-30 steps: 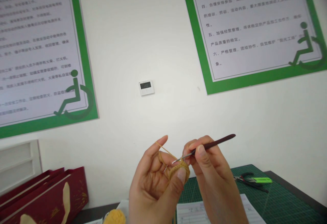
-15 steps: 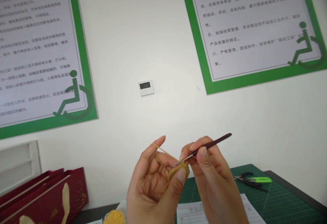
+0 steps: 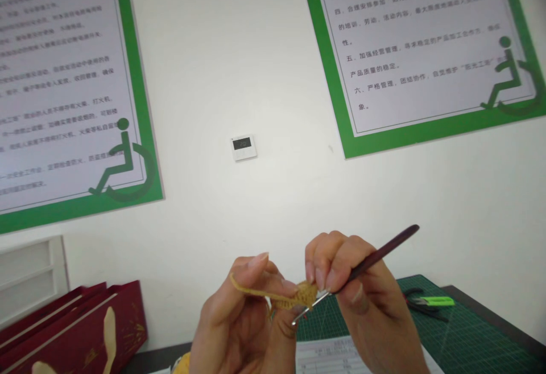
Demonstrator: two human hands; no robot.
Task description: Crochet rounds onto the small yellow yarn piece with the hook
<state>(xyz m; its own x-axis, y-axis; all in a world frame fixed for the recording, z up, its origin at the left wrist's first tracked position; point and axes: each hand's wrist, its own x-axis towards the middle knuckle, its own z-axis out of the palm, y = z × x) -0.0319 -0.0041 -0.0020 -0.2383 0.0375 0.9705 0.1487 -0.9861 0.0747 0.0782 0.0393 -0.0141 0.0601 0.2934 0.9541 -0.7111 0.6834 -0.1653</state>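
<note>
Between the thumb and fingers of my left hand (image 3: 243,317) is a small mustard-yellow crochet piece (image 3: 294,297). A strand of the same yarn (image 3: 256,292) runs from it over my raised left index finger. My right hand (image 3: 362,294) grips a crochet hook (image 3: 381,254) with a dark maroon handle, and its fingertips touch the right end of the piece. The hook's metal shaft slants down left across the front of the crochet piece, its tip near my left thumb. Whether the hook is through a stitch I cannot tell.
Below lies a green cutting mat (image 3: 464,328) with printed sheets (image 3: 328,354) on it. Black-handled pliers (image 3: 420,304) and a bright green tool (image 3: 439,301) lie at the right. Maroon gift bags (image 3: 85,328) stand left, near a mostly hidden yellow yarn ball (image 3: 182,364).
My left hand has turned and shifted left, tilting the crochet piece. My right hand has moved right, its fingers now on the piece, and the hook's tip has dropped lower.
</note>
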